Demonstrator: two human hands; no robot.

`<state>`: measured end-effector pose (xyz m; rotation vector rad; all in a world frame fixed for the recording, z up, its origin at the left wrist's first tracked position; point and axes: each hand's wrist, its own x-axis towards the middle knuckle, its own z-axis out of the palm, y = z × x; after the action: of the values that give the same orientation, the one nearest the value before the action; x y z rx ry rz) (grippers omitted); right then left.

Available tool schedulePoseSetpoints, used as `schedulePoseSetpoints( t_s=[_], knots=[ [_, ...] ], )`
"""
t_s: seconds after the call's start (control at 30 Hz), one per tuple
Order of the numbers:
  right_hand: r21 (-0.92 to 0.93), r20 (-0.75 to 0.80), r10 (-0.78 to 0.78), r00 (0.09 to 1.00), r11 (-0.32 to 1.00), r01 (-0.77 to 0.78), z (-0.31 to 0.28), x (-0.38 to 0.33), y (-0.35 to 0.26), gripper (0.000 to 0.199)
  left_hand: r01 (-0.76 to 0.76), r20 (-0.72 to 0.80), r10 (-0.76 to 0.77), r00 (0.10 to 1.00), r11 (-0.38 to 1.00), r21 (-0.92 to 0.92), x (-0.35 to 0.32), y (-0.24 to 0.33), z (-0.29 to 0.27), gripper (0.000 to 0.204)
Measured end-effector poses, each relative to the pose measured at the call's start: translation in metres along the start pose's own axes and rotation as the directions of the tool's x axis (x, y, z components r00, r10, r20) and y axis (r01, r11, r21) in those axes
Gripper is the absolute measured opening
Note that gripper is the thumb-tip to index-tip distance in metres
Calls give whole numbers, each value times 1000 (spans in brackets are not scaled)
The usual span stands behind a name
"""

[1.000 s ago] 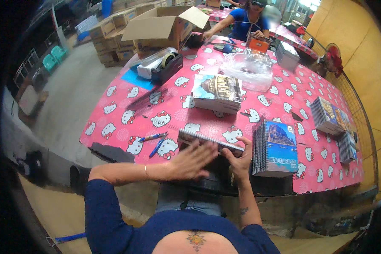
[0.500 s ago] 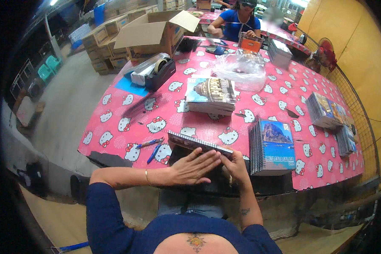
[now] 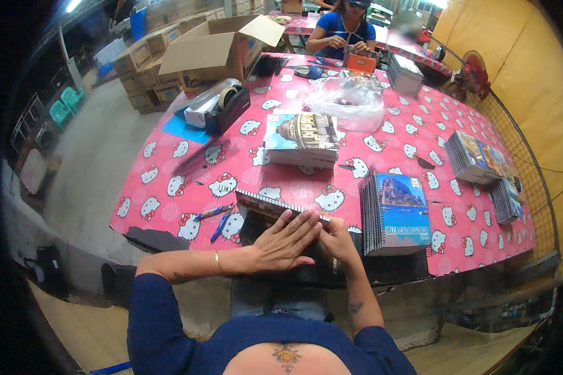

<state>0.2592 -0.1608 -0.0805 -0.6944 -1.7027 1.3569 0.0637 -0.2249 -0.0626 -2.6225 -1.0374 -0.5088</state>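
Note:
Near the table's front edge, a spiral-bound notebook (image 3: 263, 204) is tilted up on its long side, with its wire coil along the top. My left hand (image 3: 288, 242) lies flat against its near face, fingers stretched out. The notebook's right end is gripped by my right hand (image 3: 339, 240), its thumb on top; the fingers behind are partly hidden. Just right of that hand stands a stack of spiral notebooks (image 3: 401, 209) with a blue sea-and-rock cover. Beyond my hands sits another notebook stack (image 3: 301, 139) with a building on the cover.
Two pens (image 3: 218, 228) lie left of the notebook. Farther back are a tape dispenser (image 3: 226, 103), an open carton (image 3: 200, 59) and a crumpled plastic bag (image 3: 350, 109). More notebooks (image 3: 472, 159) are stacked at the right. Across the table, a co-worker (image 3: 344, 31) handles an orange item (image 3: 360, 61).
The whole view has shifted slightly. My hands stay on the notebook with little visible change. The co-worker's two hands have come together above the orange item.

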Motion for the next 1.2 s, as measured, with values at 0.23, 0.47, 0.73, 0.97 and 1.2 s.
schedulePoseSetpoints(
  t_s=[0.23, 0.47, 0.73, 0.97, 1.2],
  knots=[
    [-105, -58, 35, 998, 994, -41, 0, -1, -9, 24, 139, 37, -136, 990, 987, -75, 9, 15, -11, 82],
    [-341, -277, -200, 940, 935, 99, 63, -40, -45, 42, 418, 37, -757, 652, 318, -851, -6, 36, -26, 56],
    [-941, 10, -394, 919, 308, 142, 90, -14, -42, 43, 775, 31, -793, 609, 602, 189, -117, -74, -3, 43],
    [-936, -40, -477, 878, 324, 134, 72, 44, -76, 25, 608, 253, -889, 381, 35, -793, -113, -63, -30, 34],
    [-952, 24, -480, 877, 256, 166, 66, 51, -66, 19, 103, 568, -593, 570, -635, -766, -47, -35, -66, 38]
  ],
)
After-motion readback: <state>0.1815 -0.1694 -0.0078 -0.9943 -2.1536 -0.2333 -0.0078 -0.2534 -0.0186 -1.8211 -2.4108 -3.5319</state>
